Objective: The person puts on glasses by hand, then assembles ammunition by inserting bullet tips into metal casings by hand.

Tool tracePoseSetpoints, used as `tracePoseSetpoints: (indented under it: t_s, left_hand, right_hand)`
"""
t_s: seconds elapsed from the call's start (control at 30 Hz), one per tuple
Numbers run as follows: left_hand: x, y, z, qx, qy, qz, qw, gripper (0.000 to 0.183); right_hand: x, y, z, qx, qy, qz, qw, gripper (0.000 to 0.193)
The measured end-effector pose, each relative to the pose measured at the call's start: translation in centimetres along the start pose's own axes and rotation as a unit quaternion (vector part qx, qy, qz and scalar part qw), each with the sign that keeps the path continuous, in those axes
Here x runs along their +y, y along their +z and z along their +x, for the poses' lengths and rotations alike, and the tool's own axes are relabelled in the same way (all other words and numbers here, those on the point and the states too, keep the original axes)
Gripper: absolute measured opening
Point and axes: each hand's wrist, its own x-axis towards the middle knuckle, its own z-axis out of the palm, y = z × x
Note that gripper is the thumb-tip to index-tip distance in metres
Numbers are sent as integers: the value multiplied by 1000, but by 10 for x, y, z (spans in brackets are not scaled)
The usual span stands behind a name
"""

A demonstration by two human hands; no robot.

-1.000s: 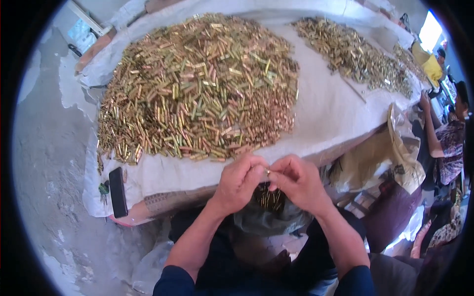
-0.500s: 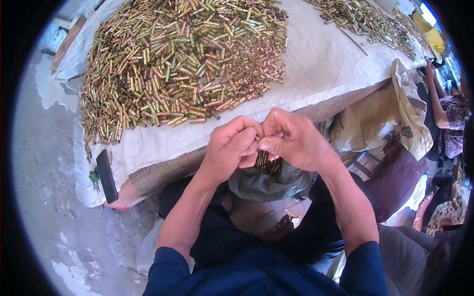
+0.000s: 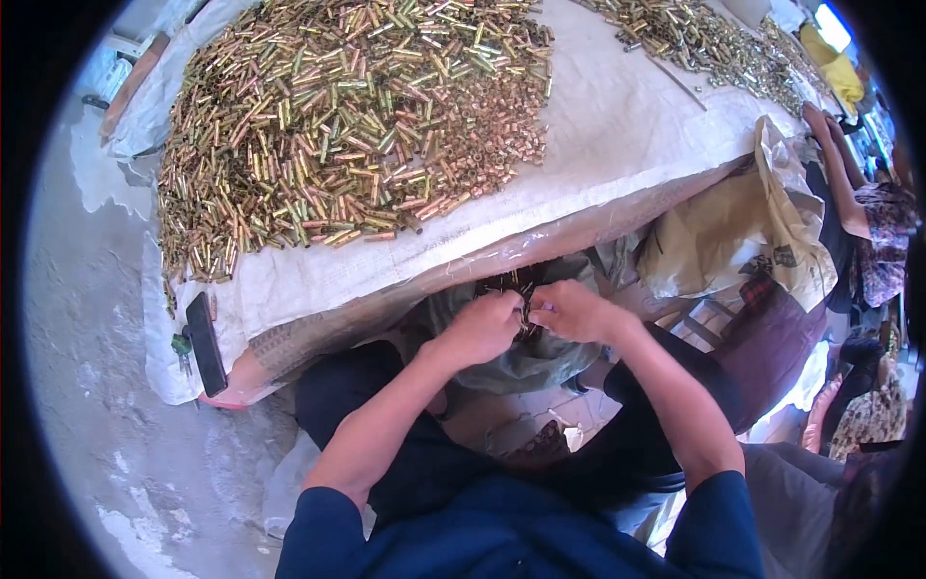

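My left hand (image 3: pixel 488 324) is closed, with its fingers curled inward over the mouth of a grey-green bag (image 3: pixel 540 372) between my knees. Close beside it, my right hand (image 3: pixel 577 312) has thumb and fingers pinched together. The fingertips nearly meet, and whatever they hold is too small and hidden to make out. Slim brass-coloured pieces (image 3: pixel 511 282) show inside the bag, just beyond my fingers. On the white sheet (image 3: pixel 617 145) ahead lies a broad heap of slim brass- and copper-coloured metal tubes (image 3: pixel 338 125), with shorter ring-like pieces (image 3: pixel 492 125) at its right side.
A black phone (image 3: pixel 205 343) lies at the sheet's left corner, next to green-tagged keys (image 3: pixel 182 349). At the far right are another metal heap (image 3: pixel 694 39) and a thin rod (image 3: pixel 677 84). A brown sack (image 3: pixel 714 241) hangs near a person's arm (image 3: pixel 837 174).
Both hands have dropped from the table's edge to the bag's mouth, with the fingertips still close together. At the right, the other person's arm has shifted.
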Motion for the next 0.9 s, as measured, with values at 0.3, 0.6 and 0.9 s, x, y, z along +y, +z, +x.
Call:
tracePoseSetpoints:
  t_s: [0.3,0.6,0.9]
  left_hand:
    - [-100,66,-15,-328,-168,321,872,20]
    - [-131,24,-33,-354,-279,305,839,52]
    - [-111,4,-12,-374,-311,143,862,76]
  right_hand:
    - [143,83,5,-51,185,-312,930,18]
    - [193,43,-23,-107,314,-321,887,28]
    - [205,33,-13,-68,320,-273,905,27]
